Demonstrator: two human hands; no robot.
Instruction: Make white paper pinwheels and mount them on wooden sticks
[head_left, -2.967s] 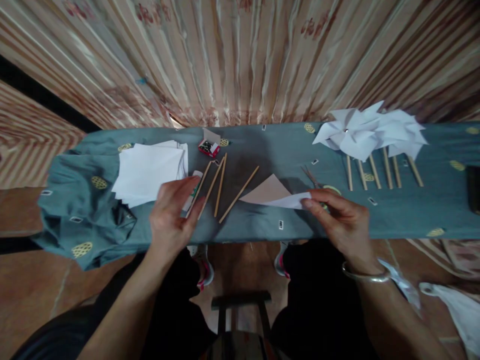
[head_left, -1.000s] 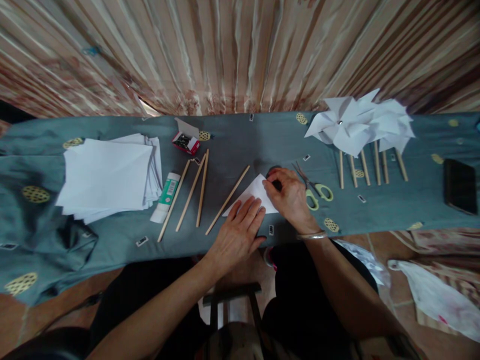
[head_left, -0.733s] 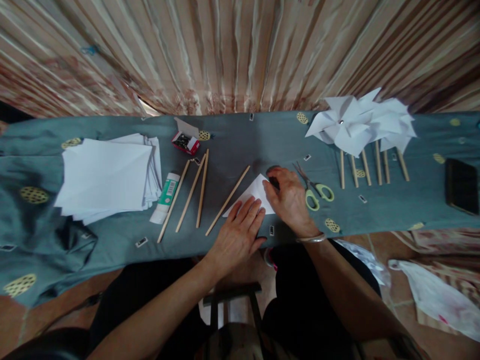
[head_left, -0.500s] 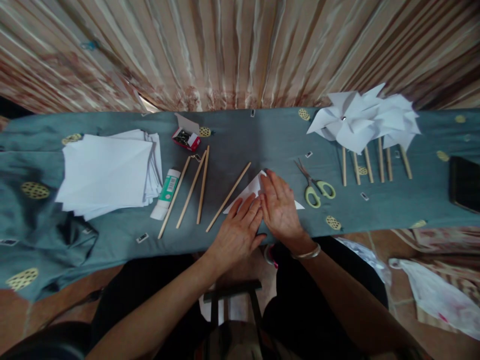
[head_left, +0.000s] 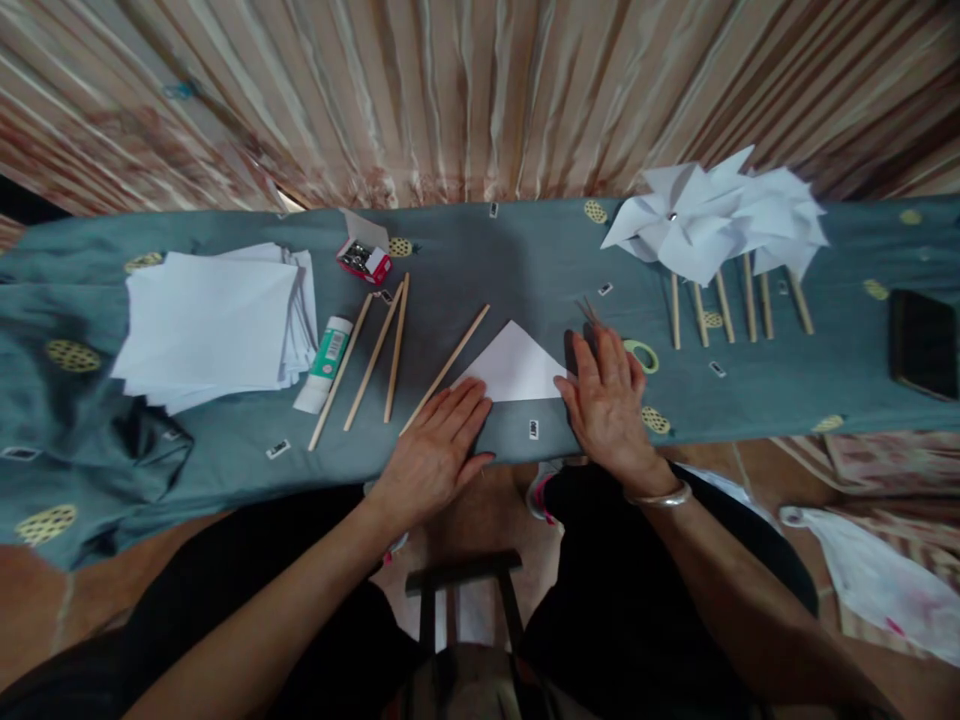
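In the head view, a white sheet of paper folded into a triangle [head_left: 514,365] lies flat on the tabletop [head_left: 491,265], which is covered by a grey-green cloth with yellow pineapple prints, its peak pointing away from the person and its long edge toward them. The left hand [head_left: 435,450] is open and flat, fingers together and thumb out to the side, with fingertips on the paper's left corner; it grips nothing. The right hand [head_left: 609,405] is also open, palm down, its thumb at the right corner and its other fingers over part of the scissors [head_left: 643,356], whose pale green ring shows beside it; whether those fingers touch the scissors I cannot tell. A silver bangle [head_left: 664,496] circles the right wrist. One loose wooden stick [head_left: 454,357] slants just left of the triangle, down to the left hand. Farther left lie three more sticks [head_left: 397,348], a green and white glue stick [head_left: 323,367], an open red box [head_left: 381,268] of small metallic pieces and a stack of white paper [head_left: 206,320]. On the right are overlapping white pinwheels [head_left: 694,225] on wooden sticks, and a dark phone [head_left: 926,342] near the picture's edge.
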